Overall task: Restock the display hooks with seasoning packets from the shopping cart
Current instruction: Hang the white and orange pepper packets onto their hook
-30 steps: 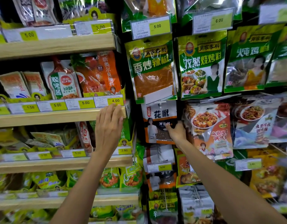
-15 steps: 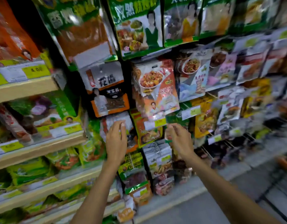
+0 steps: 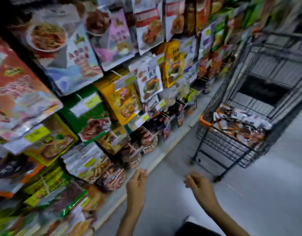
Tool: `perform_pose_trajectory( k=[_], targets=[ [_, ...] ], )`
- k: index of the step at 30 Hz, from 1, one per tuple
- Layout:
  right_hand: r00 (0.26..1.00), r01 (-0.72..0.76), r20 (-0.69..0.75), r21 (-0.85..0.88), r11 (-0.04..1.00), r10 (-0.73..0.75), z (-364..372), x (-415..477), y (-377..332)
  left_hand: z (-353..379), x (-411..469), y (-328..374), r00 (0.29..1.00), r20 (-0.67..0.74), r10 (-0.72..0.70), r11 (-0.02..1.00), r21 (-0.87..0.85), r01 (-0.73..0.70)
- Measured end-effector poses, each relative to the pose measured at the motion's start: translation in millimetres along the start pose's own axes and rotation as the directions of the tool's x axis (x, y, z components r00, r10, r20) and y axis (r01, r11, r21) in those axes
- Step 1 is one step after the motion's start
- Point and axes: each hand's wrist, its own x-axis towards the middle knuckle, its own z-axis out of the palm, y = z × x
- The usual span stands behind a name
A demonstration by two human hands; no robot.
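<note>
left hand (image 3: 136, 183) and right hand (image 3: 200, 185) hang empty just short of the shopping cart (image 3: 220, 147), fingers loosely curled on nothing (blurry, mind), presumably free to grab the seasoning packets (image 3: 238, 124) heaped inside it for the display hooks (image 3: 115, 73) beside it.

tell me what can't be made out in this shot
Head view, smeared by camera motion:
- hanging packets and price tags: print blurred, unreadable.
- cart packets: count and type lost to blur and the shopping cart wire.
- left hand, right hand: fingertips smeared; whether they hold anything small is unclear.
- shopping cart far end: cut by the right edge.
</note>
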Motion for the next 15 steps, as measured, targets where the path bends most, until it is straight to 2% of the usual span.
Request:
perform_pose_trajectory(
  k=[7, 12, 15],
  targets=[
    [0.985, -0.082, -0.155, 0.001, 0.997, 0.081, -102, 51, 48, 115, 27, 33, 0.98, 0.198, -0.034, 0.993, 0.12, 0.011],
    [0.957, -0.167, -0.235, 0.039, 0.985, 0.171, -145, 98, 72, 172, 80, 74, 0.923, 0.353, 0.153, 0.9, 0.337, -0.278],
    [0.936, -0.209, -0.275, 0.069, 0.976, 0.22, -165, 132, 85, 215, 118, 103, 0.884, 0.433, 0.174, 0.867, 0.359, -0.346]
  ],
)
